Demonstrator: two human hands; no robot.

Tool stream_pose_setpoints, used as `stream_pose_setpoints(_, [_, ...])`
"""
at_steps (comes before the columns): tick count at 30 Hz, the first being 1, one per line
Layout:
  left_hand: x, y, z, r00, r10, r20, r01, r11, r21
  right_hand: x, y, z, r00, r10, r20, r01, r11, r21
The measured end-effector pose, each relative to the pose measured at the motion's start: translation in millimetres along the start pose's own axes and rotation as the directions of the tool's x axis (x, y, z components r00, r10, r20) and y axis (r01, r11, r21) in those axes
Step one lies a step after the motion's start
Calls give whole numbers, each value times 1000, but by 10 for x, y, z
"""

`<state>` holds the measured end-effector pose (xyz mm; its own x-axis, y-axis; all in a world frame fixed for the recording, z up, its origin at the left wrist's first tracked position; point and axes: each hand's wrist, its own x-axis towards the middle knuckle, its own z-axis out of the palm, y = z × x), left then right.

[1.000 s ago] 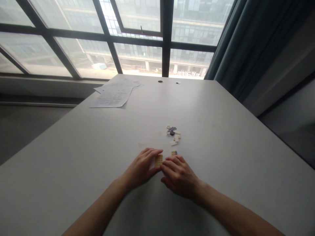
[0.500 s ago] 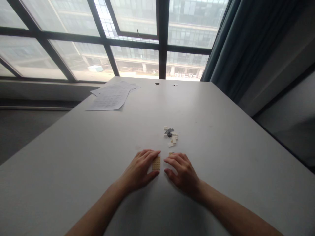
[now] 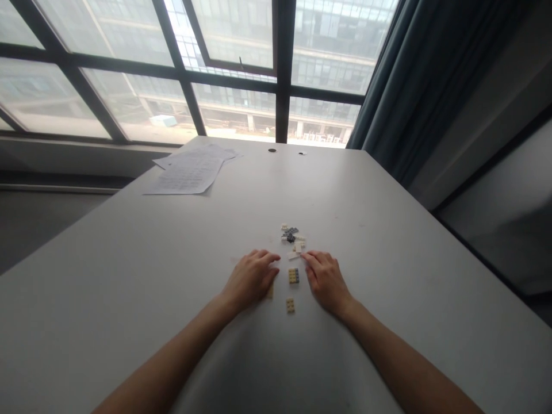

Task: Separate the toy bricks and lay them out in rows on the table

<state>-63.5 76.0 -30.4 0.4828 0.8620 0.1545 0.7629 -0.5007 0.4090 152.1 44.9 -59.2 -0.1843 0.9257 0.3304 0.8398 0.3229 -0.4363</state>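
My left hand (image 3: pixel 253 276) is over the table with its thumb and fingers apart, partly covering a tan plate (image 3: pixel 270 292). My right hand (image 3: pixel 325 279) reaches to the right edge of a small pile, its fingertips beside a white flat piece (image 3: pixel 294 255); its thumb is apart from the fingers. Between the hands lies a tan and grey block (image 3: pixel 294 276), and nearer to me is a small tan studded piece (image 3: pixel 290 305). Behind them the pile holds cream pieces (image 3: pixel 298 246) and grey pieces (image 3: pixel 291 231).
Printed papers (image 3: pixel 185 172) lie on the far left of the white table (image 3: pixel 172 230). Two round holes are near its far edge. Windows stand behind, and a dark curtain (image 3: pixel 383 98) hangs at the right.
Both hands have moved forward, the right one to the pile. The tan and grey block and the small tan piece now show uncovered. The view has shifted slightly.
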Motion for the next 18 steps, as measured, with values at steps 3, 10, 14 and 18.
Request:
stream_pose_setpoints(3, [221, 87, 80, 1000, -11, -9, 11, 998, 64, -7, -12, -12, 1000, -3, -5, 2, 1000, -4])
stream_pose_setpoints(10, [464, 172, 183, 998, -48, -40, 52, 993, 109, -5, 2, -22, 999, -10, -33, 11, 999, 36])
stream_pose_setpoints(14, [449, 145, 112, 999, -45, -29, 48, 992, 116, 1, 35, -23, 996, 8, -85, 2, 993, 115])
stream_pose_setpoints(18, [306, 172, 4, 999, -31, -34, 35, 994, 108, 0, 78, -40, 976, 16, -219, 39, 969, 246])
